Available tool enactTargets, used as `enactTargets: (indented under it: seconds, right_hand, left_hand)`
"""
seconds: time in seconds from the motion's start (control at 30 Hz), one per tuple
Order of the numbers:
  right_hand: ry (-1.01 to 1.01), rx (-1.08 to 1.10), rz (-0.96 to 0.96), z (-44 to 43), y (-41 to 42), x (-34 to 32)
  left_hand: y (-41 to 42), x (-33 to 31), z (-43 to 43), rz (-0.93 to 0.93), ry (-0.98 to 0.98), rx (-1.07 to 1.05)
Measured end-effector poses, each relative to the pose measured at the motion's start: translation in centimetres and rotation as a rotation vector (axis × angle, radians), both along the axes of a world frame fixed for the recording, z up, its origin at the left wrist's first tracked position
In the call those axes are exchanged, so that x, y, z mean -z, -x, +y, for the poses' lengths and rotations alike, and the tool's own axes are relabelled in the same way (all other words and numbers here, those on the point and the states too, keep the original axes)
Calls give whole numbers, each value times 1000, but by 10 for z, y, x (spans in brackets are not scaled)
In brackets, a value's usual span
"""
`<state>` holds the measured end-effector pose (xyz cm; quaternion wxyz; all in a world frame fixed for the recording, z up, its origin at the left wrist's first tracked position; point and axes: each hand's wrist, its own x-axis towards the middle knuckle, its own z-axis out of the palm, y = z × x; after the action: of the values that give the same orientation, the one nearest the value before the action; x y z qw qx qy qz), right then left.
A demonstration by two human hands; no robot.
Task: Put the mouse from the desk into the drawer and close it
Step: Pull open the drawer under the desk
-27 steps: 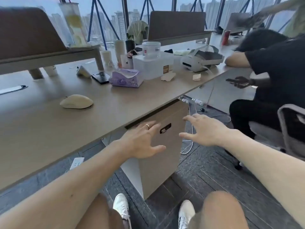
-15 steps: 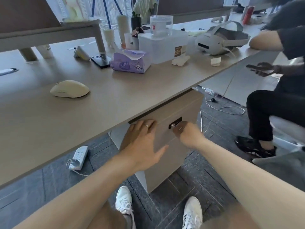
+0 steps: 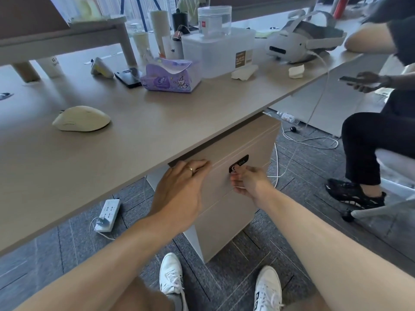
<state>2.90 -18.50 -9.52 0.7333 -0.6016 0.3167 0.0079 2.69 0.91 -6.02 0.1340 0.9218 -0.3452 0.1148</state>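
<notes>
A cream mouse [image 3: 82, 118] lies on the wooden desk [image 3: 157, 122], left of centre and far from both hands. Under the desk stands a beige drawer cabinet [image 3: 253, 142]; its top drawer looks shut. My left hand [image 3: 179, 191] rests on the top drawer's front, with its fingertips curled over the upper edge just below the desk. My right hand [image 3: 249, 180] pinches a small metal piece at the black lock plate [image 3: 242, 159] on the drawer front.
A purple tissue pack [image 3: 168, 78], a black phone [image 3: 129, 77], a clear plastic box [image 3: 215, 52] and a white headset [image 3: 298, 41] stand further back. A power strip [image 3: 109, 212] and cables lie on the floor. A seated person [image 3: 381, 135] is close on the right.
Both hands have moved forward to the drawer front. My left hand's fingers now reach its top edge, and my right hand has closed in on the lock plate. The view has tilted down.
</notes>
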Motion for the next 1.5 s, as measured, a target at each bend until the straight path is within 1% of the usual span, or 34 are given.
enactTargets:
  seconds: [0.17,0.5,0.63,0.83,0.93,1.03,1.5]
  right_hand:
    - [39,32,-41,3,1,8]
    - [56,65,-64,8,3,8]
    - [53,88,-97,11,4,11]
    - [69,108,-95,11,8,10]
    - [129,131,-120,6,27,14]
    - [141,124,-170,-3,50,17]
    - [178,167,-76,-39,165,12]
  left_hand:
    - [1,-2,-1,18,18,-12]
    - [-1,-2,-1,30,29,-24]
    - [-1,-2,-1,41,64,-24]
    - [-1,-4,0,53,72,-11]
    - [-1,-6,1,57,78,6]
    - [0,-7,1,65,87,5]
    - [7,-10,-4,105,86,-43]
